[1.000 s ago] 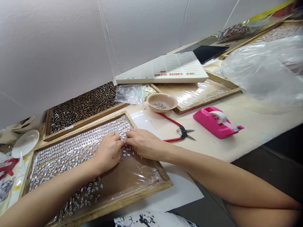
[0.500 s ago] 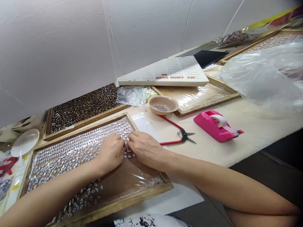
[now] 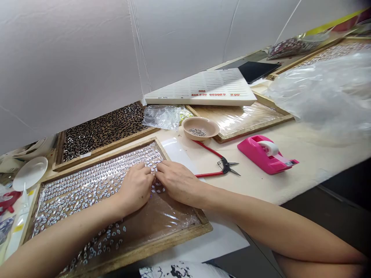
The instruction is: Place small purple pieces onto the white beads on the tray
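Over a wood-framed tray [image 3: 171, 231] lined with clear film, my two hands meet near its upper right part. Rows of small white leaf-shaped pieces with dark centres [image 3: 84, 181] lie on the film. My left hand [image 3: 136, 186] is closed, its fingers curled down among the pieces. Close against it, my right hand [image 3: 176, 180] is closed too, thumb and fingers pinched together. Whatever the fingertips hold is hidden or too small to make out. Several of the white pieces show just below and between the hands.
Red-handled pliers [image 3: 224, 166] lie right of the tray, with a pink tape dispenser [image 3: 262, 154] beyond. Behind stand a beige bowl [image 3: 213, 129] of small metal bits, a tray of dark beads [image 3: 101, 133], a white slotted board [image 3: 174, 94] and another film-covered tray [image 3: 261, 125]. Plastic sheeting [image 3: 321, 92] covers the right.
My hands stay at the same spot. The left hand's fingers have shifted slightly, closer to the right fingertips; the tray and tools have not moved.
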`<state>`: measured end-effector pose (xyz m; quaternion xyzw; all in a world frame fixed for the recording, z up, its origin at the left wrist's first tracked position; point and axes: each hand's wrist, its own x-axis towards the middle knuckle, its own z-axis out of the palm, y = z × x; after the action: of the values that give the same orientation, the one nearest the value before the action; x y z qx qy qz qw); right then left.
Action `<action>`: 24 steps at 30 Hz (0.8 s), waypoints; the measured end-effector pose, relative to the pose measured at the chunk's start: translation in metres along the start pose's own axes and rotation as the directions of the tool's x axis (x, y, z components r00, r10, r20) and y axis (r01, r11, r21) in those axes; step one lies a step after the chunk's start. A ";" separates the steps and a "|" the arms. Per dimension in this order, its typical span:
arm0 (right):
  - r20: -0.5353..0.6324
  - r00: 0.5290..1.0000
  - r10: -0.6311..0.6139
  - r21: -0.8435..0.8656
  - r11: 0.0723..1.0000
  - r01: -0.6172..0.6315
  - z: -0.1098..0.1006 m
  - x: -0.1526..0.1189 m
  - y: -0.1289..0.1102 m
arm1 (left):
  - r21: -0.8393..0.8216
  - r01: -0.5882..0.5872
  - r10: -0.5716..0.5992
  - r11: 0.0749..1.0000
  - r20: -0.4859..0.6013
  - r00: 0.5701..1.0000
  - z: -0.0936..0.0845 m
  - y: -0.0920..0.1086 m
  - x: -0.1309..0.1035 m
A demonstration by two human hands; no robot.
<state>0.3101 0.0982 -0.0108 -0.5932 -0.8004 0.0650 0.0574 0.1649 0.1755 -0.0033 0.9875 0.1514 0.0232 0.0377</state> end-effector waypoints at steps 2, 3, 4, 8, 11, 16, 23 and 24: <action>0.002 1.000 -0.012 0.002 1.000 0.012 0.001 0.000 0.000 | -0.024 0.010 -0.009 1.000 0.040 0.999 -0.003 0.000 -0.004; 0.000 1.000 -0.019 0.000 1.000 0.019 0.002 0.000 0.000 | -0.033 0.029 -0.027 0.999 0.052 0.998 -0.005 0.000 -0.006; -0.001 1.000 -0.026 -0.005 1.000 0.026 0.002 0.000 0.000 | -0.040 0.054 -0.051 0.998 0.056 0.997 -0.007 -0.001 -0.009; -0.001 0.999 -0.046 -0.039 0.998 0.045 0.004 0.001 -0.002 | -0.059 0.154 -0.153 0.986 0.025 0.988 -0.014 -0.006 -0.020; -0.003 0.999 -0.038 -0.032 0.999 0.038 0.005 0.001 -0.002 | -0.073 0.176 -0.174 0.982 0.021 0.984 -0.015 -0.009 -0.024; -0.031 0.999 0.013 0.022 1.000 -0.012 0.004 0.001 0.001 | -0.066 0.163 -0.162 0.984 0.025 0.987 -0.009 -0.008 -0.020; -0.077 0.997 -0.024 0.010 1.000 0.025 0.007 0.001 0.005 | -0.021 0.051 -0.049 0.999 0.089 0.995 -0.006 -0.007 -0.014; -0.070 0.997 -0.033 0.019 0.999 0.035 0.007 0.001 0.005 | -0.012 0.040 -0.039 0.999 0.102 0.994 -0.006 -0.007 -0.014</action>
<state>0.3137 0.1004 -0.0187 -0.5807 -0.8072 0.0515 0.0923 0.1491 0.1786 0.0017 0.9839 0.1686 -0.0266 0.0529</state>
